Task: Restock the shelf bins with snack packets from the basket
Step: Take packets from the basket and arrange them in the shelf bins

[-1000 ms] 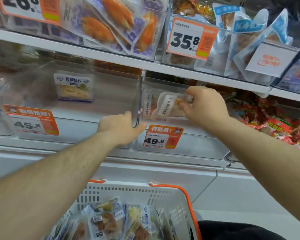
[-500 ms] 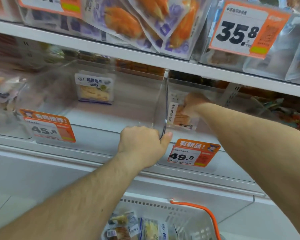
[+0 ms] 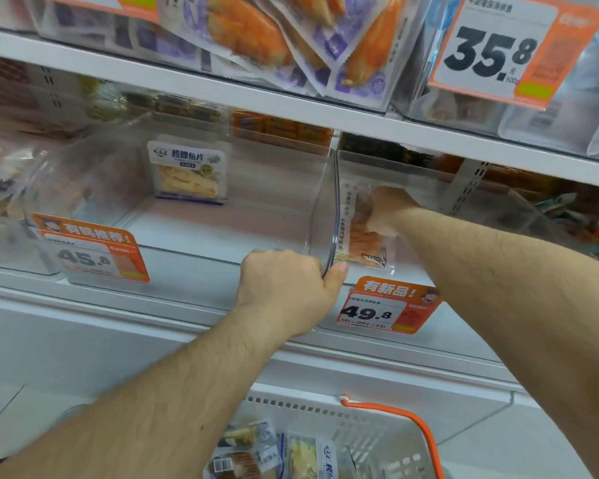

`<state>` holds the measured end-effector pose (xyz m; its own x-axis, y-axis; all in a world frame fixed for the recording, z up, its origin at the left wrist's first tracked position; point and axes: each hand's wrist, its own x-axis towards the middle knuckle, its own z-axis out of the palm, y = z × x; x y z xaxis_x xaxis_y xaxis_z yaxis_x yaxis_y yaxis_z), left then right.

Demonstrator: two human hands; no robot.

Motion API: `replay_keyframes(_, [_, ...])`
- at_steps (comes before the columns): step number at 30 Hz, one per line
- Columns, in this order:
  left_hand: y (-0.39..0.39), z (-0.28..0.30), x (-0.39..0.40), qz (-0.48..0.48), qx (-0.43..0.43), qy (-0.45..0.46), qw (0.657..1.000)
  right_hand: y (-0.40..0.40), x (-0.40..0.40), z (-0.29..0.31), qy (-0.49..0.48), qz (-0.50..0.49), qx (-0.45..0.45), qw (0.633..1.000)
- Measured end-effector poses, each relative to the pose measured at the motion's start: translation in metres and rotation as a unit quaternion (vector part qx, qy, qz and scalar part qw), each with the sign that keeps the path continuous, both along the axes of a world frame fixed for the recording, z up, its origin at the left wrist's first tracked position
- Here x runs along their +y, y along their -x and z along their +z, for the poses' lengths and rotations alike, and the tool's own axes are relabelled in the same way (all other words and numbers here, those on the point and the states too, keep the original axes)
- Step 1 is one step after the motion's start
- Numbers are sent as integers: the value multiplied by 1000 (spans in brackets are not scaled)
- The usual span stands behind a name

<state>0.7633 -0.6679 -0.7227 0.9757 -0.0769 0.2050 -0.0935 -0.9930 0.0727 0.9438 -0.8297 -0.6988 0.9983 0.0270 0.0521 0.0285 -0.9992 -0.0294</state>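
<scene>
Carefully, with my left hand [image 3: 291, 281] clenched on the clear bin's front corner [image 3: 331, 236], I seat the squid packet [image 3: 363, 236], gripped by my right hand [image 3: 386, 210], upright inside the bin at 2 o'clock, label outward, before letting go.

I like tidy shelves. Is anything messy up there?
Yes: the purple packets on the top shelf lie tilted and stick out over the shelf edge. The lower bins look neat.
</scene>
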Motion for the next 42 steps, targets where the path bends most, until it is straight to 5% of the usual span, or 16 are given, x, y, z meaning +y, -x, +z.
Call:
replay_keyframes(6, [4, 4, -1, 9, 18, -9, 1000, 33, -1, 25, -23, -6, -17, 1000])
replay_keyframes(11, [12, 17, 1, 9, 61, 7, 998, 96, 0, 47, -181, 9, -68, 981])
replay_keyframes(17, [71, 26, 10, 3, -48, -30, 998, 196, 22, 58, -299, 73, -175, 935])
replay_keyframes(20, [100, 19, 21, -28, -17, -21, 999, 231, 30, 43, -334, 84, -171, 923])
replay_keyframes(26, [116, -8, 44, -81, 217, 14, 973, 255, 42, -34, -332, 107, -56, 936])
replay_keyframes(30, [118, -28, 54, -98, 322, 49, 940, 256, 35, -100, -269, 58, 164, 947])
replay_keyframes(35, [113, -40, 52, -136, 394, 60, 907, 265, 19, -189, -64, 20, 360, 931])
replay_keyframes(42, [104, -59, 45, -162, 417, 28, 894, 281, 8, -255, -63, -60, 406, 910])
